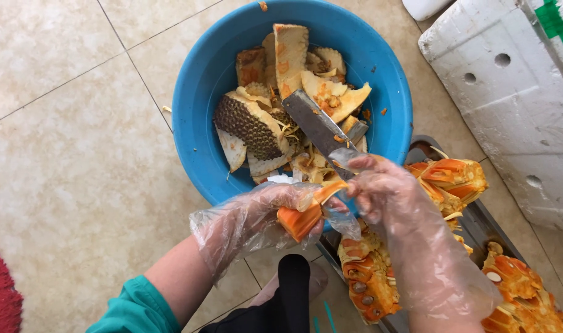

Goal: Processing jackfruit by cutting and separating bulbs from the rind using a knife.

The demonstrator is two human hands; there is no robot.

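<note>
Gripping soft orange pod (298,219), left hand (256,216); right hand (380,188) steel knife (318,126).

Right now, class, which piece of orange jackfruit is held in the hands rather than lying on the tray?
The small orange pod pinched in the gloved left hand, over the blue basin's edge. The bigger chunks lie untouched on the tray.

At about two o'clock from my hands I see one package: a large white foam box (509,105), blocky and rough-surfaced, standing on the tiled floor with round holes punched along its side. On its far corner, near one o'clock at the frame's edge, a strip of green tape or label (556,18) crosses the foam. I see no screens or signs.
</note>
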